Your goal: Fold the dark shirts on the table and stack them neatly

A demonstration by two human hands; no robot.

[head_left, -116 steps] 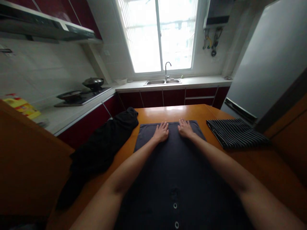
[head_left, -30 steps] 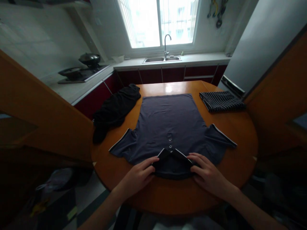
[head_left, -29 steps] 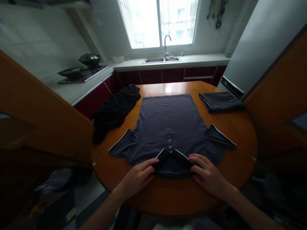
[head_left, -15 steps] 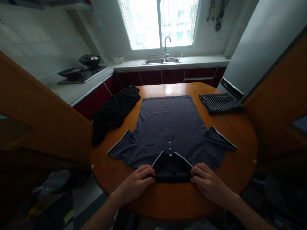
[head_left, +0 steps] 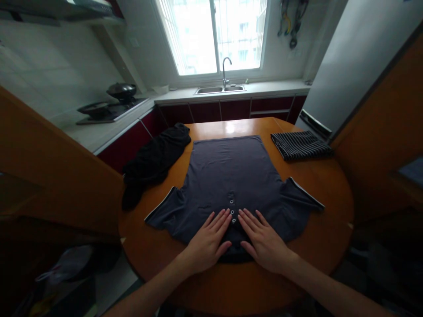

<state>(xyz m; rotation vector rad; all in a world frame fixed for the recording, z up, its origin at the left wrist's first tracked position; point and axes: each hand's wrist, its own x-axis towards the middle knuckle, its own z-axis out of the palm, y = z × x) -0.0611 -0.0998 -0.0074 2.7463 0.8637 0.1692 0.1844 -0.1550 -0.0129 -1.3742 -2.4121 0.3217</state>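
Observation:
A dark blue-grey polo shirt (head_left: pixel 231 167) lies spread front up on the wooden table (head_left: pixel 211 286), its collar end towards me and its hem away. White piping edges both sleeves, which stretch out to the sides. My left hand (head_left: pixel 209 242) rests flat on the left half of the collar, fingers pointing away. On the right half of the collar lies my right hand (head_left: pixel 264 242), also flat with its fingers out. Between the fingertips show the light buttons of the placket. Most of the collar is hidden under my hands.
Crumpled black clothing (head_left: pixel 155 158) lies at the table's left edge. A folded striped cloth (head_left: pixel 301 145) is at the back right. Beyond are a counter with a sink (head_left: pixel 220 90), a stove with a wok (head_left: pixel 121 91), and a grey fridge (head_left: pixel 343 61) on the right.
Both hands have let go of the collar's corners and moved inward and slightly away from me, now flat on it. The view has shifted slightly; the shirt stays spread.

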